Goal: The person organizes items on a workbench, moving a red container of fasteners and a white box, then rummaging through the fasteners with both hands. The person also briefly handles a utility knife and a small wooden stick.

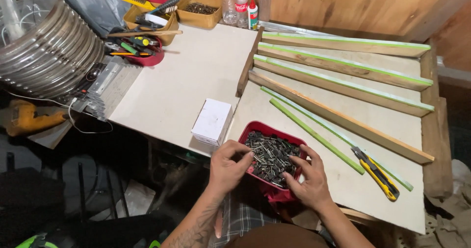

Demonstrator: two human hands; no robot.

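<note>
A red plastic tray (265, 129) full of dark screws (273, 155) sits at the near edge of a pale wooden board (196, 71). My left hand (228, 165) rests on the tray's left rim, its fingertips pinched over the screws. My right hand (306, 177) reaches in from the right, fingers curled and touching the screws. A small white box (212, 121) stands just left of the tray.
Several wooden strips with green edging (343, 66) lie across the board on the right. A yellow utility knife (377, 173) lies near the front right. Tool tubs (142, 47), bottles (240, 5) and a coiled metal duct (46, 47) crowd the back left.
</note>
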